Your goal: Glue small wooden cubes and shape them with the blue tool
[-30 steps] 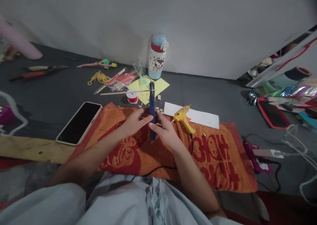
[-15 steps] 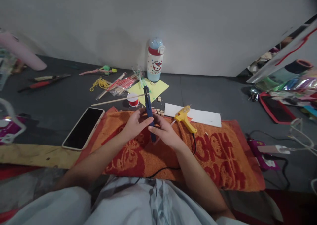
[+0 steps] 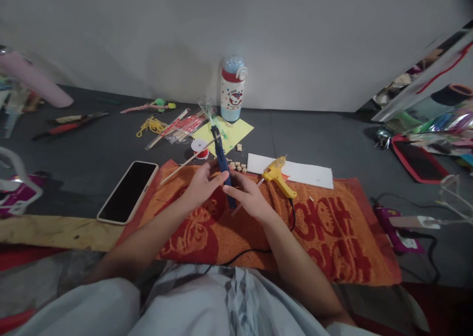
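Observation:
A dark blue plier-like hand tool [image 3: 222,159] stands between both my hands over the orange towel [image 3: 254,237], its narrow jaw end pointing away from me. My left hand [image 3: 204,182] grips it from the left, thumb along its side. From the right, my right hand [image 3: 247,193] closes round the same handle, with its inner fingers partly hidden. A thin wooden stick [image 3: 188,161] meets the tool's jaw end and slants down to the left above the towel. Several small cut wood pieces [image 3: 238,166] lie just beyond my right hand.
A yellow glue gun [image 3: 280,177] rests partly on a white strip [image 3: 308,173]. Behind stand a bottle [image 3: 232,92], yellow paper [image 3: 240,131] and a red thread spool [image 3: 200,150]. At left lie a phone [image 3: 127,193] and pliers [image 3: 70,125]; a power strip [image 3: 397,230] is at right.
The wooden stick has swung at the tool's jaws: its free left end has dropped closer to me, now over the towel. Both hands keep hold of the blue tool.

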Tool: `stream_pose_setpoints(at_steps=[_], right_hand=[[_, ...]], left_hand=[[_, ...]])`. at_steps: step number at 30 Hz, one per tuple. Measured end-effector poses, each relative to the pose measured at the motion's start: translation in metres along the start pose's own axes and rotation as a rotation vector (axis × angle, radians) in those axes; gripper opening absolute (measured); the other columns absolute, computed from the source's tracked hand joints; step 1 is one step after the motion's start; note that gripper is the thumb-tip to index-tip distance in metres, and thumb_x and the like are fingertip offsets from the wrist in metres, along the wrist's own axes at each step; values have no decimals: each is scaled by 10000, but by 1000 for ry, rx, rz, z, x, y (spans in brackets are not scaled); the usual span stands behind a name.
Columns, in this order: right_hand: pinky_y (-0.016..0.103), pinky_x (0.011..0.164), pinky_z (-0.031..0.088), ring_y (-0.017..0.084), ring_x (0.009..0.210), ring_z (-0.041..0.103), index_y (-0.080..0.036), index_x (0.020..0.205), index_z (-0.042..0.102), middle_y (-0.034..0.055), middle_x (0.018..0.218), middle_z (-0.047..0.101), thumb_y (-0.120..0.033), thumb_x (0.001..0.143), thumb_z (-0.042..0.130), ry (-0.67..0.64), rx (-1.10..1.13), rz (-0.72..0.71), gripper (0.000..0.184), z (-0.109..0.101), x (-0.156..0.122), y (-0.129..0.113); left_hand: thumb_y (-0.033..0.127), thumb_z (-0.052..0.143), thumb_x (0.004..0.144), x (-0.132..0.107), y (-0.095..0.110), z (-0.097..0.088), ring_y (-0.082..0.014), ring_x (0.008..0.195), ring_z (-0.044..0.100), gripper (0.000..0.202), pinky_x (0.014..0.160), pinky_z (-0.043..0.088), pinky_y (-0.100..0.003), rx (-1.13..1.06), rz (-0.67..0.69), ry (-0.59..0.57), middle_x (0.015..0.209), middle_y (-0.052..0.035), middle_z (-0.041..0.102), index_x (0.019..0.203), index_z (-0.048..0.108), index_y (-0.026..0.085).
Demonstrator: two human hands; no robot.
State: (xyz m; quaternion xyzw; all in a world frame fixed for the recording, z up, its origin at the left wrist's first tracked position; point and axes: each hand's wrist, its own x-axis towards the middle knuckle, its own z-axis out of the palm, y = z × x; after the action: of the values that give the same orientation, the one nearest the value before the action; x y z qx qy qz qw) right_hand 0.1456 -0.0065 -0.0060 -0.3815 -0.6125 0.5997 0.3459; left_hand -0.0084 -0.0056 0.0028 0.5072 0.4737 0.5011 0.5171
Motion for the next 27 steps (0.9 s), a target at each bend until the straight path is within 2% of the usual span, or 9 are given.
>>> stream_pose_setpoints(at_steps=[3, 6, 8, 9, 11, 16, 22, 27], right_hand=[[337, 814, 460, 201, 866, 599, -162, 1119, 593, 62, 990, 668, -440, 825, 575, 73, -150, -11, 405, -2, -1, -2], [366, 813, 453, 244, 904, 608, -141, 1106, 597, 98, 1008, 675, -451, 839, 548, 140, -330, 5, 413, -6, -3, -7], [379, 812, 455, 262, 921, 613, -129, 1136, 587, 119, 1033, 678, -444, 840, 548, 142, -408, 19, 434, -7, -4, -11], [381, 814, 457, 265, 929, 615, -129, 1157, 579, 124, 1051, 677, -437, 842, 549, 131, -433, 22, 442, -7, -5, -12], [382, 820, 460, 265, 943, 621, -135, 1187, 568, 128, 1082, 674, -419, 850, 547, 99, -461, 22, 441, -5, -7, -14], [396, 840, 452, 269, 962, 618, -132, 1179, 571, 128, 1072, 672, -378, 862, 542, 29, -472, 5, 402, -1, -10, -17], [361, 761, 443, 227, 832, 590, -158, 1106, 598, 75, 924, 659, -401, 860, 559, -14, -368, -15, 348, -3, -10, -17], [340, 739, 422, 211, 818, 557, -169, 1061, 599, 55, 889, 630, -425, 852, 570, -45, -287, -18, 332, -7, -9, -16]], left_hand=[[446, 585, 816, 0, 2, -9, -212, 982, 624, 377, 919, 475, -380, 303, 138, 35, 1056, -94, 667, 1068, 591, 165], [349, 485, 876, -1, 8, -21, -211, 936, 603, 250, 898, 468, -389, 738, 401, 200, 994, -96, 659, 1003, 598, 165], [297, 492, 866, 0, 12, -27, -230, 997, 585, 208, 947, 443, -412, 918, 552, 320, 1014, -112, 651, 1001, 584, 168], [279, 492, 865, 1, 13, -30, -237, 1038, 577, 213, 967, 433, -416, 970, 584, 361, 1049, -122, 645, 1028, 574, 167], [257, 467, 883, 4, 13, -33, -229, 1072, 577, 238, 972, 439, -395, 1018, 566, 385, 1091, -127, 638, 1084, 557, 166], [205, 417, 883, 8, 10, -40, -183, 995, 625, 262, 884, 483, -303, 1022, 425, 324, 1050, -84, 672, 1082, 584, 173], [188, 366, 881, 8, 12, -46, -188, 909, 628, 340, 850, 470, -314, 1037, 417, 303, 949, -72, 674, 1122, 605, 167], [215, 354, 902, 9, 13, -53, -174, 871, 615, 335, 807, 458, -291, 1095, 444, 263, 888, -56, 653, 1105, 620, 187]])
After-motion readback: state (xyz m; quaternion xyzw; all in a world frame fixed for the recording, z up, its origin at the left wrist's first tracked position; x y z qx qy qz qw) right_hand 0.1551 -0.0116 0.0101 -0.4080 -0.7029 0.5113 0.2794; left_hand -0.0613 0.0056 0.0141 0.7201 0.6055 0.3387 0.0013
